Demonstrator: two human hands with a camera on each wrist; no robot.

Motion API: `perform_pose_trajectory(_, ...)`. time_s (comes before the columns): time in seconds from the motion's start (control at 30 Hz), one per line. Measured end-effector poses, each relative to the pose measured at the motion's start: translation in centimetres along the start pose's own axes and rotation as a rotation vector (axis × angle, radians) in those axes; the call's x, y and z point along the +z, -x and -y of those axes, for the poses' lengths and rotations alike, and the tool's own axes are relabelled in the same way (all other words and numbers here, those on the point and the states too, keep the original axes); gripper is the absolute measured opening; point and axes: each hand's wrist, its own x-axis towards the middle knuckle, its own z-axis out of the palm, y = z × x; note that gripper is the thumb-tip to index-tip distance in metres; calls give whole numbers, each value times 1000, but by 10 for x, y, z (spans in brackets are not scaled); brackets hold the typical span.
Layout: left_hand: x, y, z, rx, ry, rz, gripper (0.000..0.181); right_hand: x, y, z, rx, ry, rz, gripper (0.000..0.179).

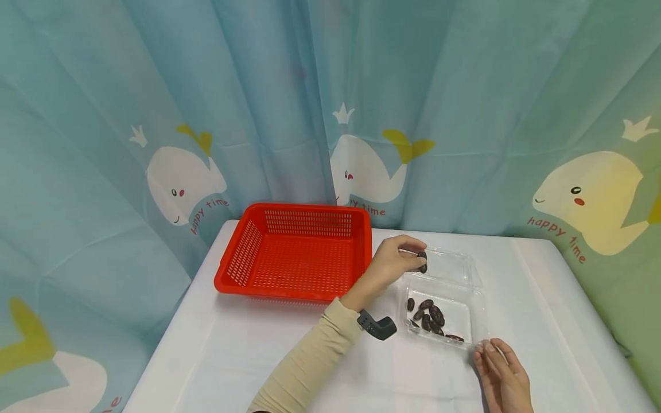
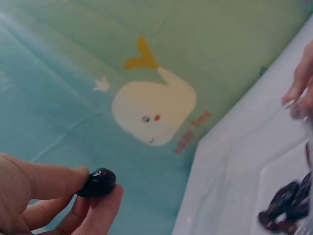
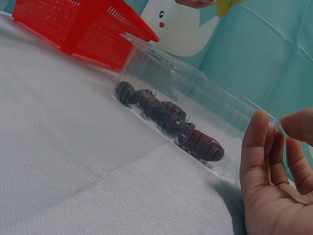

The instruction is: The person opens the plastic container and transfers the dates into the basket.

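Between thumb and fingertips, my left hand pinches one dark brown date, raised over the flipped-back lid of a clear plastic box. Several more dates lie in the box, bunched toward its near left side. My right hand pinches the box's near right corner, thumb on the rim and fingers against the outer wall, as the right wrist view shows.
A red plastic basket with slotted walls stands left of the box, near the table's back edge, nothing visible inside. The white table meets a blue-green curtain printed with whales behind it. My left forearm crosses in front of the basket's right corner.
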Motion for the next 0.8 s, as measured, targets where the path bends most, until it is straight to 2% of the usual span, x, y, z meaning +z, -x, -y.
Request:
perform_pose_trajectory(0.17, -26, -4, -8, -12, 45, -27, 28, -1, 0, 0, 0, 5, 0, 18)
perform_pose_trajectory(0.33, -48, -4, -11, -56, 133, -4, 30, 0, 0, -1, -7, -29, 12, 20)
perform_pose_trajectory(0.47, -62, -5, -12, -89, 170, 9, 30, 0, 0, -1, -13, -37, 19, 20)
perform_pose_trajectory(0.63, -77, -6, -11, -121, 170, 13, 30, 1, 0, -1, -7, -10, 3, 17)
perform_pose_trajectory(0.8, -97, -5, -10, -157, 158, -12, 30, -1, 0, -1, -3, -8, 10, 18)
